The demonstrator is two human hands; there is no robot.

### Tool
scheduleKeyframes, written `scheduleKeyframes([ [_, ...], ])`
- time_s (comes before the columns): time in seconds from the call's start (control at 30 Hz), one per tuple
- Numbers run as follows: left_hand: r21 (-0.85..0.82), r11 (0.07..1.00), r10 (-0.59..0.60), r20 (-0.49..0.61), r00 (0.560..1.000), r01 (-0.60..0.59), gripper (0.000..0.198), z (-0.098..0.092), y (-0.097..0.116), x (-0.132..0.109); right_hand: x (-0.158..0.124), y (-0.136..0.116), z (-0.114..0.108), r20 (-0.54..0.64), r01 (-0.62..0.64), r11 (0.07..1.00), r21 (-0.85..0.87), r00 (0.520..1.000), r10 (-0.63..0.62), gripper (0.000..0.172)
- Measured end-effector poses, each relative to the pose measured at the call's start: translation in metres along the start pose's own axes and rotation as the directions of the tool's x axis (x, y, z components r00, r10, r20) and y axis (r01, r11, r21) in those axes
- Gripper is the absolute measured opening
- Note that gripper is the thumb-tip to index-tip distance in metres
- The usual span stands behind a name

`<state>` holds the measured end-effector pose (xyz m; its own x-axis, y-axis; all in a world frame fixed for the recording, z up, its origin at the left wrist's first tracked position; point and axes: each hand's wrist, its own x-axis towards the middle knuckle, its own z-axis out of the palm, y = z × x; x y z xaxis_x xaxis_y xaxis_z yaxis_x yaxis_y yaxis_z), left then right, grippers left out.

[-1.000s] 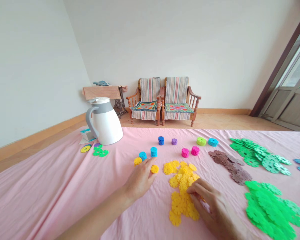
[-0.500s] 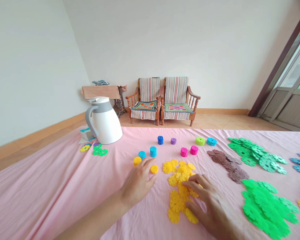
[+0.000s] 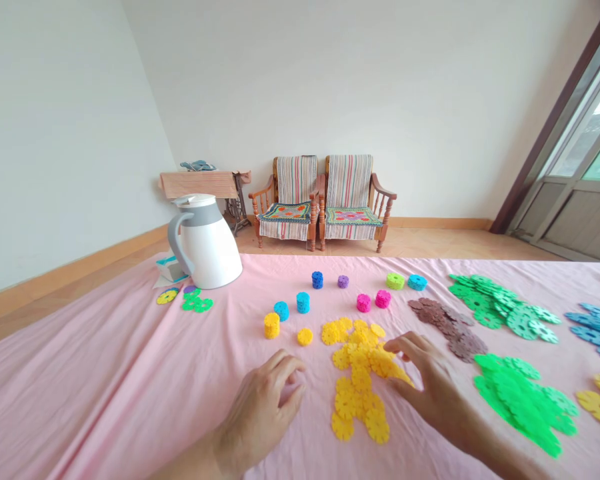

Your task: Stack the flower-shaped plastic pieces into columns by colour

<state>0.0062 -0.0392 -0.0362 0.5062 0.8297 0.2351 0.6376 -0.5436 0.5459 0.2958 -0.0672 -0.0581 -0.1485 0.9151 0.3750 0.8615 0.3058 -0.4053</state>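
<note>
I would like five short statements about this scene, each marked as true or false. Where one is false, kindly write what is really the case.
1. The right hand is at the loose yellow pile. True.
2. The left hand grips the handle of the white jug. False: it is over the pink cloth, away from the jug.
3. Two wooden chairs stand beyond the cloth. True.
4. The dark blue stack is lower than the purple stack. False: it is taller.
5. Two pink stacks stand near each other. True.
</note>
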Motion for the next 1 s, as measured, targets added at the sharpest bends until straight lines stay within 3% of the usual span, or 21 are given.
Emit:
scheduleKeyframes([
  [0.4,-0.073,0.997,-0.020,-0.025,0.999,0.018,0.013,-0.001,-0.004,0.002,0.001,-0.010,-0.005,0.109,-0.079,0.996,-0.036,0.991,0.083,0.012],
  [0.6,-0.074,0.997,-0.019,-0.017,1.000,0.018,0.013,0.000,-0.005,0.002,0.002,-0.008,-0.007,0.108,-0.071,0.996,-0.053,0.991,0.077,0.021],
  [1.0,-0.059,0.998,-0.020,-0.006,1.000,0.020,0.013,-0.001,-0.004,0.002,0.002,-0.006,-0.004,0.119,-0.069,0.997,-0.041,0.990,0.074,0.018],
])
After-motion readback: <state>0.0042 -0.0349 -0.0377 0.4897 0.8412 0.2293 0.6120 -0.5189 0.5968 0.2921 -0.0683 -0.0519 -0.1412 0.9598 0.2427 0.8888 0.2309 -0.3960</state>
